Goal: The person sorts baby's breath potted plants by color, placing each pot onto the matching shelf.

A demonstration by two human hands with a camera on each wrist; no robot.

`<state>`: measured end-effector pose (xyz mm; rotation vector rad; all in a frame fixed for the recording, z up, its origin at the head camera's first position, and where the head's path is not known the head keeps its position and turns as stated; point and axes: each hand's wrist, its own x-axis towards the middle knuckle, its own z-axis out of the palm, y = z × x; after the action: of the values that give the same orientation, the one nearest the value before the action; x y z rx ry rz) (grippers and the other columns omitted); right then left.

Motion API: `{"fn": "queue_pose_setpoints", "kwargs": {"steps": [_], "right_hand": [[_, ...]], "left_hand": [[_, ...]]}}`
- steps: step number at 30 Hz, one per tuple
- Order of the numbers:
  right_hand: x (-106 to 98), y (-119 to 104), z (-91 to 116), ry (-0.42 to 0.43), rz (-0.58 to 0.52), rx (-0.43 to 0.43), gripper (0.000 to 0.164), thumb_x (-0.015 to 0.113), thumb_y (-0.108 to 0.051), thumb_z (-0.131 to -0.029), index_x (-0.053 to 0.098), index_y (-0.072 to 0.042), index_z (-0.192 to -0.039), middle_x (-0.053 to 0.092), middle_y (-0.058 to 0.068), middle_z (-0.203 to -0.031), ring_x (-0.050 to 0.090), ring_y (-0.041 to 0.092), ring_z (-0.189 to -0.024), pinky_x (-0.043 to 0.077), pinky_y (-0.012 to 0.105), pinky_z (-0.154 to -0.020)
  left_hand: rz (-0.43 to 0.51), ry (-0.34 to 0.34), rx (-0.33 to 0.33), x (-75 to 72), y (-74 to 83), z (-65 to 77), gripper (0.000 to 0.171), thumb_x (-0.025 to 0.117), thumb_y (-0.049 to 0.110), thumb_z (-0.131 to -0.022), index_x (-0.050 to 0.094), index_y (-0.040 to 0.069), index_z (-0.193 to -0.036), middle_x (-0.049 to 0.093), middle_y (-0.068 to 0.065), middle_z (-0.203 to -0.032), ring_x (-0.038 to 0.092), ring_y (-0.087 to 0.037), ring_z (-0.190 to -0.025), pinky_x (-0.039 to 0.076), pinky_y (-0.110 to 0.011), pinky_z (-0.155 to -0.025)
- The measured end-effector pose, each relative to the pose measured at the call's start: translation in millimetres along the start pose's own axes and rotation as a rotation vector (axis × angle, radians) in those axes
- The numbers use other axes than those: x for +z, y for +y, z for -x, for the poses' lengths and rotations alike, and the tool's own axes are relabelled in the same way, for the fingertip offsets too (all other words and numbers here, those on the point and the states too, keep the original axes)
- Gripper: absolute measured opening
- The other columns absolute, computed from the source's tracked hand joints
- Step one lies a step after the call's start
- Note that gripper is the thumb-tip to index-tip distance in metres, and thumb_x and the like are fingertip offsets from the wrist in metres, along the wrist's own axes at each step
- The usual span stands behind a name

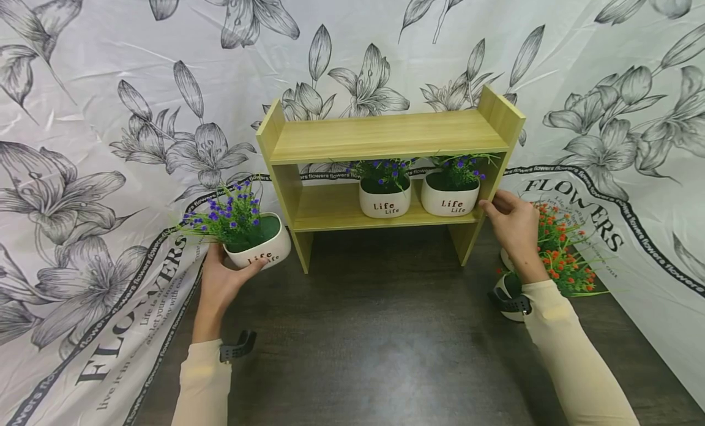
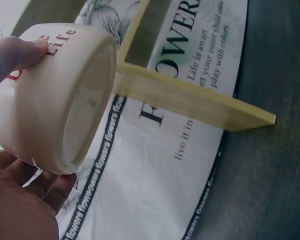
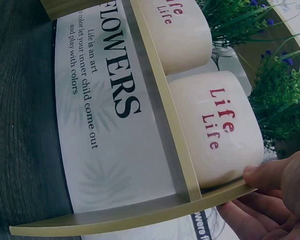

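My left hand [image 1: 223, 282] grips a white flowerpot [image 1: 275, 245] with purple flowers, thumb across its front lettering and fingers behind. The pot is tilted and held in the air left of the wooden shelf [image 1: 385, 135]; its underside faces the left wrist view. My right hand [image 1: 512, 221] pinches the shelf's right side panel [image 3: 225, 196] between thumb and fingers. Just inside that panel stands a white pot [image 1: 450, 199] with purple flowers on the middle board. Another such pot [image 1: 384, 202] sits beside it to the left.
Two pots with orange flowers [image 1: 562, 261] stand on the dark table [image 1: 363, 328] to the right, partly behind my right forearm. A flower-printed cloth [image 1: 187, 34] hangs behind the shelf and along both sides. The shelf's top board [image 1: 385, 132] lies above the purple-flowered pots.
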<state>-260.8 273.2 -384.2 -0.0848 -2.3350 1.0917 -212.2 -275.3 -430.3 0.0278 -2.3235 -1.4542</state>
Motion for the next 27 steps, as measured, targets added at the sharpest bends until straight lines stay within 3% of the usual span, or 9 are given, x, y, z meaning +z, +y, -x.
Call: {"fn": "queue_pose_setpoints", "kwargs": {"steps": [5,10,14,18,27], "right_hand": [[-1,0,0,0.003,0.005,0.006,0.04,0.073,-0.023,-0.104,0.071,-0.003,-0.138,0.075,0.023,-0.126,0.074,0.04,-0.117,0.058,0.057,-0.096],[0,1,-1,0.008,0.006,0.0,0.04,0.073,-0.024,-0.104,0.071,-0.004,-0.138,0.075,0.023,-0.125,0.075,0.04,-0.117,0.058,0.057,-0.096],[0,1,0,0.004,0.004,0.007,0.04,0.074,-0.024,-0.103,0.072,-0.003,-0.137,0.075,0.024,-0.125,0.074,0.041,-0.117,0.058,0.057,-0.097],[0,1,0,-0.001,-0.005,0.014,0.039,0.073,-0.023,-0.104,0.071,-0.003,-0.138,0.075,0.024,-0.125,0.074,0.041,-0.118,0.058,0.058,-0.099],[1,0,0,0.007,0.0,-0.001,0.039,0.074,-0.021,-0.103,0.072,-0.002,-0.136,0.075,0.025,-0.125,0.074,0.041,-0.117,0.058,0.058,-0.098]], "left_hand": [[0.027,-0.013,0.055,6.6,14.0,2.2,0.092,0.095,0.014,-0.08,0.047,0.022,-0.159,0.061,-0.008,-0.143,0.057,-0.005,-0.118,0.048,-0.018,-0.091],[0.106,-0.034,0.145,20.0,26.8,0.0,0.097,0.095,0.005,-0.077,0.049,0.027,-0.159,0.05,-0.002,-0.148,0.055,-0.01,-0.127,0.047,-0.017,-0.096],[0.103,-0.062,0.176,31.8,33.9,-1.0,0.1,0.096,0.009,-0.077,0.046,0.031,-0.161,0.046,-0.002,-0.153,0.051,-0.017,-0.136,0.044,-0.033,-0.11],[0.081,-0.082,0.176,44.4,40.3,-2.3,0.095,0.097,0.017,-0.078,0.049,0.025,-0.16,0.048,-0.008,-0.154,0.05,-0.025,-0.142,0.039,-0.053,-0.119],[0.073,-0.097,0.163,74.0,59.1,-4.0,0.097,0.1,0.025,-0.075,0.05,0.02,-0.159,0.055,-0.011,-0.154,0.053,-0.031,-0.145,0.046,-0.057,-0.115]]}}
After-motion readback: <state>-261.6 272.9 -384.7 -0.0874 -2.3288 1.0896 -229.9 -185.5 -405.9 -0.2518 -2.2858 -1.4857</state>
